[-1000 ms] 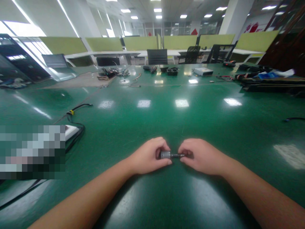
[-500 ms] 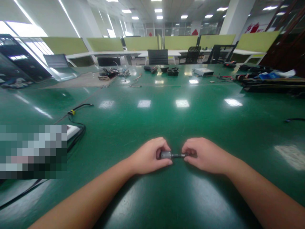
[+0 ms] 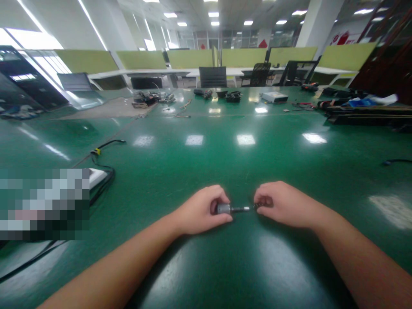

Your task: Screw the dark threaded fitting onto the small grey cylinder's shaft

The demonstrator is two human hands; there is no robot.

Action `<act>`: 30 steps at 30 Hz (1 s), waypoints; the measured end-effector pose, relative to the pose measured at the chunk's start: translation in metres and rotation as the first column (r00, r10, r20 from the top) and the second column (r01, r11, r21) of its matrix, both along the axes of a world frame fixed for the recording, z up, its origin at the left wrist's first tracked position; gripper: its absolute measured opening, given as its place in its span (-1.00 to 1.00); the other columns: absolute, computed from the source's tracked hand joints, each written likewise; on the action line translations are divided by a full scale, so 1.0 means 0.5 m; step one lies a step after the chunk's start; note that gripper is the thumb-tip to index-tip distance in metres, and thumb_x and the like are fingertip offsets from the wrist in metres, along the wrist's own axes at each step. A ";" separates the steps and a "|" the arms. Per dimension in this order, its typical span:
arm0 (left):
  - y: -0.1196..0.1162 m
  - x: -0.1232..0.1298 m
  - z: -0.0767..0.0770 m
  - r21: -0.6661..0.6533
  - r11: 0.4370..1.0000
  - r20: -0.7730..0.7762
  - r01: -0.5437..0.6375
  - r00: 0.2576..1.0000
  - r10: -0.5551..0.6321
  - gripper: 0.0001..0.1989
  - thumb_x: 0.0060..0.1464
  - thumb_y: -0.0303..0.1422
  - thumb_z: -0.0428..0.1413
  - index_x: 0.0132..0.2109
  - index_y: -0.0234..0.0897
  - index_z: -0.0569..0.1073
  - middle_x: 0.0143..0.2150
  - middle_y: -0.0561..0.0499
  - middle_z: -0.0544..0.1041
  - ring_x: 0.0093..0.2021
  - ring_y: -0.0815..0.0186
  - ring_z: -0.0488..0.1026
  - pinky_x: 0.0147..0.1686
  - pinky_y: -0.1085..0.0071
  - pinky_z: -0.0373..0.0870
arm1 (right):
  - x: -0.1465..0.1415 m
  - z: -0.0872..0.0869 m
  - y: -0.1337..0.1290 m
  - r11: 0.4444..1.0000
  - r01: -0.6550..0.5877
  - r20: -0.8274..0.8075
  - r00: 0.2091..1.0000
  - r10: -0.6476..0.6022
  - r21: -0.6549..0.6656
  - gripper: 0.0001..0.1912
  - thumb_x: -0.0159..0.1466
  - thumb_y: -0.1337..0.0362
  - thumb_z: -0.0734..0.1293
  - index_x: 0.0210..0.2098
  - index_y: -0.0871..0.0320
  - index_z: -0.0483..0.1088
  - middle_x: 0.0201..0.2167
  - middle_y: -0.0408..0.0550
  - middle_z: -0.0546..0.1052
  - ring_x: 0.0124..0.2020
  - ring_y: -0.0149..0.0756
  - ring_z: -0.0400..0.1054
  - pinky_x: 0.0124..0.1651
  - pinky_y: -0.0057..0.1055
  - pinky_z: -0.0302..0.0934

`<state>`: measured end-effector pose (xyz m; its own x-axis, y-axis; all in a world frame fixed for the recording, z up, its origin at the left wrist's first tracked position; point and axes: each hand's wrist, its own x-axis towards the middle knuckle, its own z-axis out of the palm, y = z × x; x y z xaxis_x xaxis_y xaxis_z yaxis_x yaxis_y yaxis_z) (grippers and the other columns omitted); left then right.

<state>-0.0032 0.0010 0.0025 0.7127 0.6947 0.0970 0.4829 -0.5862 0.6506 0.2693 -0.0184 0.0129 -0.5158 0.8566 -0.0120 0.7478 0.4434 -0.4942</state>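
Observation:
My left hand [image 3: 200, 212] is closed around a small grey metal cylinder with a thin shaft [image 3: 224, 209], gripped between thumb and fingers. The shaft [image 3: 240, 209] points right, and its tip is bright and bare. Just beyond that tip, my right hand [image 3: 285, 204] pinches a small dark piece [image 3: 258, 205], mostly hidden by the fingers; its kind cannot be made out. A narrow gap separates the piece from the shaft. Both hands are low over the green tabletop [image 3: 212, 167].
Black cables [image 3: 104, 176] lie at the left beside a blurred-out object [image 3: 45, 206]. Along the far side are loose electronic parts [image 3: 149, 98], black parts [image 3: 232, 96] and a silver box [image 3: 273, 97]. Dark panels [image 3: 367, 113] are piled at the far right. A short black cable [image 3: 395, 162] lies nearer.
My right hand has moved right and slightly up, drawing the small dark piece off the shaft tip, which now shows. My left hand keeps its hold on the cylinder.

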 end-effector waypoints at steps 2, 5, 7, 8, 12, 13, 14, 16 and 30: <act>0.000 0.000 0.000 -0.004 1.000 -0.001 -0.004 1.000 0.004 -0.74 0.06 -0.22 0.30 -0.19 -0.27 0.48 -0.30 0.04 0.45 -0.34 0.33 0.38 -0.33 0.44 0.28 | -0.001 0.001 0.000 1.000 -0.009 -0.006 1.000 0.009 -0.015 -0.89 0.13 0.42 0.44 -0.35 0.11 0.54 -0.44 -0.15 0.51 -0.43 -0.37 0.34 -0.38 -0.45 0.11; 0.001 0.000 0.001 -0.006 1.000 -0.005 -0.005 1.000 0.005 -0.74 0.07 -0.22 0.29 -0.19 -0.27 0.48 -0.30 0.04 0.45 -0.34 0.32 0.38 -0.33 0.44 0.28 | -0.002 0.003 -0.001 1.000 -0.014 -0.013 1.000 0.014 -0.016 -0.89 0.14 0.42 0.44 -0.34 0.11 0.54 -0.44 -0.15 0.51 -0.43 -0.37 0.34 -0.38 -0.46 0.11; 0.001 0.000 0.001 -0.002 1.000 -0.005 -0.001 1.000 0.001 -0.75 0.08 -0.21 0.28 -0.19 -0.27 0.48 -0.30 0.04 0.46 -0.33 0.32 0.38 -0.33 0.43 0.28 | -0.004 0.002 -0.002 1.000 -0.017 -0.030 0.999 0.016 -0.018 -0.90 0.15 0.42 0.43 -0.34 0.11 0.54 -0.44 -0.15 0.51 -0.44 -0.37 0.34 -0.38 -0.46 0.11; 0.002 0.001 0.001 0.001 1.000 -0.007 0.000 1.000 0.000 -0.75 0.08 -0.21 0.28 -0.20 -0.27 0.48 -0.31 0.04 0.45 -0.34 0.32 0.38 -0.33 0.43 0.28 | -0.008 0.000 -0.004 0.999 -0.023 -0.045 0.999 0.022 -0.024 -0.90 0.15 0.42 0.43 -0.33 0.12 0.54 -0.44 -0.15 0.51 -0.44 -0.38 0.34 -0.38 -0.46 0.11; -0.001 0.003 -0.004 0.023 1.000 -0.027 -0.009 1.000 0.009 -0.75 0.08 -0.22 0.28 -0.19 -0.26 0.47 -0.33 0.06 0.44 -0.35 0.33 0.37 -0.34 0.43 0.27 | -0.042 -0.018 -0.009 0.999 -0.045 -0.120 0.992 0.044 -0.005 -0.92 0.20 0.38 0.42 -0.30 0.12 0.54 -0.40 -0.14 0.52 -0.40 -0.38 0.35 -0.33 -0.45 0.13; -0.002 0.004 -0.005 0.032 0.999 -0.028 -0.012 1.000 0.013 -0.75 0.08 -0.23 0.28 -0.18 -0.26 0.47 -0.32 0.05 0.44 -0.35 0.32 0.37 -0.34 0.43 0.27 | -0.054 -0.024 -0.010 0.999 -0.043 -0.141 0.989 0.045 0.022 -0.93 0.21 0.37 0.42 -0.30 0.12 0.54 -0.39 -0.14 0.52 -0.38 -0.37 0.34 -0.31 -0.44 0.13; -0.003 0.004 -0.007 0.041 0.999 -0.023 -0.019 1.000 0.020 -0.76 0.08 -0.25 0.28 -0.16 -0.25 0.46 -0.31 0.05 0.44 -0.33 0.32 0.37 -0.33 0.43 0.27 | -0.067 -0.031 -0.011 0.998 -0.038 -0.162 0.986 0.046 0.052 -0.93 0.21 0.36 0.42 -0.29 0.12 0.53 -0.38 -0.14 0.52 -0.36 -0.36 0.34 -0.30 -0.43 0.12; -0.006 0.004 -0.010 0.048 0.998 -0.001 -0.039 0.999 0.039 -0.72 0.06 -0.28 0.30 -0.11 -0.24 0.46 -0.27 0.04 0.44 -0.30 0.30 0.38 -0.31 0.42 0.28 | -0.087 -0.041 -0.010 0.992 -0.031 -0.174 0.983 0.052 0.121 -0.94 0.21 0.37 0.41 -0.30 0.14 0.51 -0.37 -0.12 0.51 -0.31 -0.32 0.34 -0.25 -0.41 0.13; -0.003 0.010 -0.004 0.065 0.998 -0.055 -0.005 0.998 0.008 -0.78 0.04 -0.30 0.29 -0.17 -0.27 0.50 -0.31 0.05 0.47 -0.32 0.31 0.40 -0.29 0.41 0.26 | -0.091 -0.044 -0.015 0.988 -0.073 -0.192 0.976 0.098 0.135 -0.95 0.21 0.36 0.43 -0.30 0.14 0.50 -0.37 -0.13 0.51 -0.30 -0.32 0.33 -0.23 -0.40 0.13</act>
